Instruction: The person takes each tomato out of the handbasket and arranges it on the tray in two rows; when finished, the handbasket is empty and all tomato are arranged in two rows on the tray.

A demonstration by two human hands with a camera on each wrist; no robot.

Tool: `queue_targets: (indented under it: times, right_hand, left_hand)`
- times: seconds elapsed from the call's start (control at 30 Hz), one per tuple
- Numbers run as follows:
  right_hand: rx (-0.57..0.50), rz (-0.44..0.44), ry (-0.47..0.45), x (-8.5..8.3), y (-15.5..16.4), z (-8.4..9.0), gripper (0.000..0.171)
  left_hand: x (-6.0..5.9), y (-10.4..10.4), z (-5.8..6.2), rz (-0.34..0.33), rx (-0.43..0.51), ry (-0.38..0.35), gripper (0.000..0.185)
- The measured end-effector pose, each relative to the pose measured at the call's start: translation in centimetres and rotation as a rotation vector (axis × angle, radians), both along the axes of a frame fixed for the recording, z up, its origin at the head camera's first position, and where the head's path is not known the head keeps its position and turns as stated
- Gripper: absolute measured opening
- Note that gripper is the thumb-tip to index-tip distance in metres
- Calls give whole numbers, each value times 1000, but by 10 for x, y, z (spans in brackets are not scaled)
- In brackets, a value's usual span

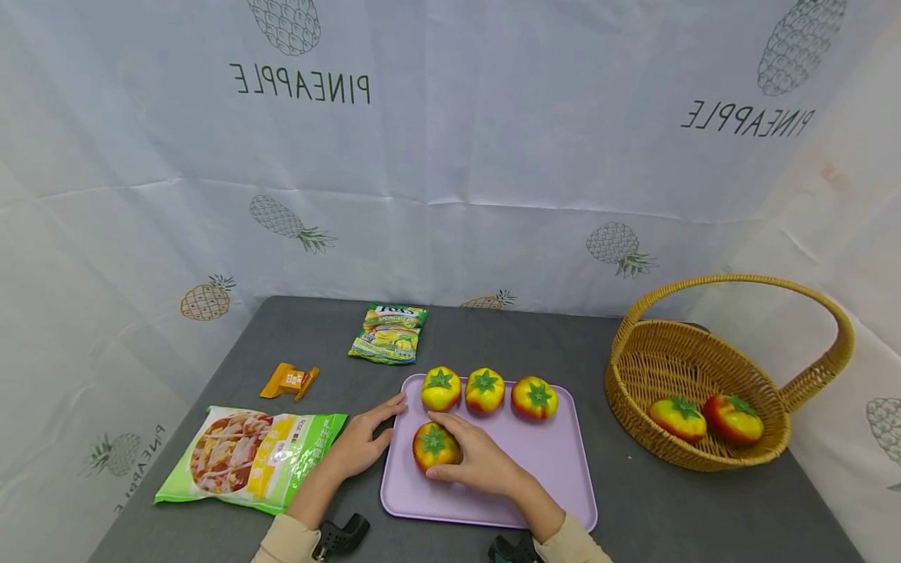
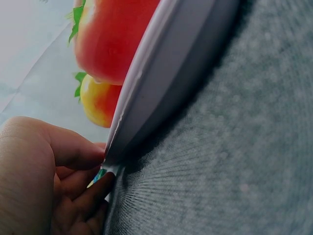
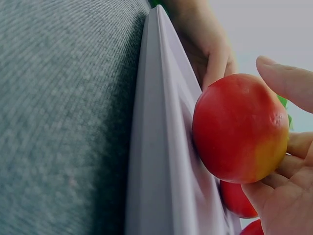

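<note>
My right hand (image 1: 486, 461) curves its thumb and fingers round a red-and-yellow toy persimmon (image 1: 435, 446) with a green star-shaped top, at the front left of a lilac tray (image 1: 524, 485). In the right wrist view this persimmon (image 3: 239, 129) sits between thumb and fingers. My left hand (image 1: 359, 442) touches the tray's left rim with its fingertips and thumb; the left wrist view shows the thumb (image 2: 80, 149) against the rim. Three more persimmons, left (image 1: 441, 389), middle (image 1: 485, 392) and right (image 1: 534, 399), line the tray's far side.
To the right stands a wicker basket (image 1: 637, 426) with a tall handle and two persimmons (image 1: 732, 420) inside. Left of the tray lies a green food bag (image 1: 246, 457). Behind it are orange-wrapped sweets (image 1: 290, 381) and a green candy packet (image 1: 389, 334). White pineapple-print cloth surrounds the table.
</note>
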State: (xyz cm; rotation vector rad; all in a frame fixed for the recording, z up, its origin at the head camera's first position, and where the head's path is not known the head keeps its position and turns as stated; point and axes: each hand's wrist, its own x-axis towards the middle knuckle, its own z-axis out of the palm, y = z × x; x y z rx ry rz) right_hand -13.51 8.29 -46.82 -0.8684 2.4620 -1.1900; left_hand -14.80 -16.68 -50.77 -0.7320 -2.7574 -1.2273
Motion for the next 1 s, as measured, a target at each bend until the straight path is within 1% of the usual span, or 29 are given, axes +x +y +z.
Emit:
queue_targets:
  times: [0.3, 0.5, 0.63, 0.87, 1.0]
  right_hand:
    - [-17, -14, -5, 0, 2, -1, 79]
    - [-22, -16, 28, 0, 4, 0, 77]
    - [-25, -35, 41, 1, 8, 3, 75]
    - [-72, -82, 43, 0, 26, 13, 72]
    - [-101, -119, 87, 0, 43, 22, 71]
  left_hand:
    - [0, 1, -2, 11, -7, 26, 41]
    - [-1, 0, -2, -2, -2, 8, 41]
    - [-1, -1, -2, -10, -4, 4, 41]
    - [-1, 0, -1, -4, -3, -18, 41]
    - [-1, 0, 0, -1, -4, -31, 41]
